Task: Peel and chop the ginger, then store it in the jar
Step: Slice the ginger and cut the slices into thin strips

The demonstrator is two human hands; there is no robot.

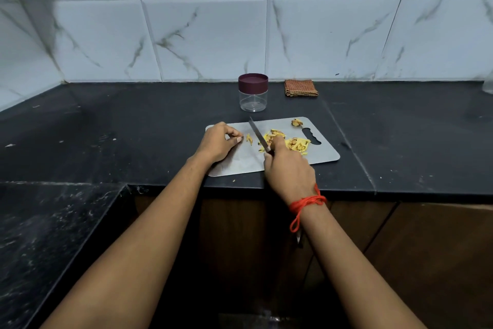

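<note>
Worktop (pixel 133 128): black polished stone with pale flecks, backed by glossy white marble-veined wall tiles (pixel 200 35).

Cutting board (pixel 240 164): flat, grey, matt, metal-looking, a rounded rectangle with a wavy grip slot at its right end. It lies near the worktop's front edge, long axis left to right and slightly skewed.

Ginger strips (pixel 296 143): yellow, cut into short slivers and heaped right of the board's centre. A few loose slivers (pixel 249 139) lie left of the blade. A small brownish ginger knob (pixel 296 122) sits apart at the far right corner of the board.

Knife (pixel 258 136): narrow steel blade, long axis running from the near right to the far left, tip towards the board's far edge.

Right hand (pixel 289 168): fingers wrapped round the knife handle. A red thread (pixel 306 202) is tied at the wrist.

Left hand (pixel 218 142): rests on the board's left end, fingers curled, tips together just beside the loose slivers. Whether they pinch anything cannot be told.

Jar (pixel 253 100): clear, cylindrical plastic with a maroon lid (pixel 253 82) on it, upright behind the board. A folded checked cloth (pixel 301 88) lies to its right.
</note>
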